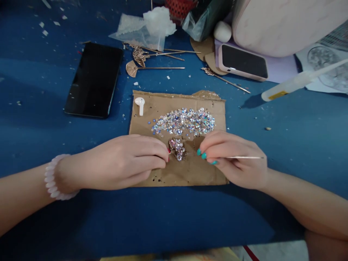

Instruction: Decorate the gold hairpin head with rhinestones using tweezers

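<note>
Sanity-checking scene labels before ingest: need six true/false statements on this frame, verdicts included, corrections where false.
1. The right hand holds a thin stick. True.
2. The left hand is at the left side of the rhinestone-studded ornament. True.
3. The bead bracelet is on the right wrist. False: the bead bracelet is on the left wrist.
4. Loose rhinestones lie on the cardboard, beyond the ornament from the person. True.
5. The white earbud lies at the cardboard's near right corner. False: the white earbud lies near its far left corner.
6. The pink-cased phone is left of the black tablet. False: the pink-cased phone is right of the black tablet.
</note>
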`<state>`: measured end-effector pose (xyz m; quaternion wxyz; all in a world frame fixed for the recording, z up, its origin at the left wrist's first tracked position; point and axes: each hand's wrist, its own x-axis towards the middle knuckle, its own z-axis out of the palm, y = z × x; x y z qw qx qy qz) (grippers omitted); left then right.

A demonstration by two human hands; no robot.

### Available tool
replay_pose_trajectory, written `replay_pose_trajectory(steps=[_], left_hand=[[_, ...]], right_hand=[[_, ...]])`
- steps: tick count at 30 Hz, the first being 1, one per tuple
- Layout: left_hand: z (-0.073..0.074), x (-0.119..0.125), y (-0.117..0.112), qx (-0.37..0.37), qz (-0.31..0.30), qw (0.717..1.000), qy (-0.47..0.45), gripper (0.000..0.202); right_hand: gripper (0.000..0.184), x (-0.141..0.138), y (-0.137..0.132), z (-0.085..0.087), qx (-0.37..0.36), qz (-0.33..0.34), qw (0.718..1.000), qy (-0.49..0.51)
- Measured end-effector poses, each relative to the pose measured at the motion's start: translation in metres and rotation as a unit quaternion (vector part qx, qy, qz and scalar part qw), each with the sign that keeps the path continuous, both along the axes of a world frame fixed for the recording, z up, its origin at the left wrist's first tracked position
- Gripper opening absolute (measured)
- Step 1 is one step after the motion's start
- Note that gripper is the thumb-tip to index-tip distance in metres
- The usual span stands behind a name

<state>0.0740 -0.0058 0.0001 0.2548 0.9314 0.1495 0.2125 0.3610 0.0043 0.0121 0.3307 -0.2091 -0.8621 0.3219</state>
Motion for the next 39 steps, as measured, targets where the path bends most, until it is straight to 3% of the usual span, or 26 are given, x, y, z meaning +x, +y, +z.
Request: replay_pose_trajectory(steps=[10, 39], left_hand=[[0.001, 0.002, 0.000, 0.005, 0.005, 1.000, -0.007, 0.020], [0.002, 0.003, 0.000, 0.002, 0.000, 1.000, -0.009, 0.021]], right_hand=[[0.015, -0.011, -0.006, 0.001, -0.021, 0.019, 1.000, 0.011], [0.015, -0.010, -0.006, -0.001, -0.040, 0.036, 0.999, 0.001]])
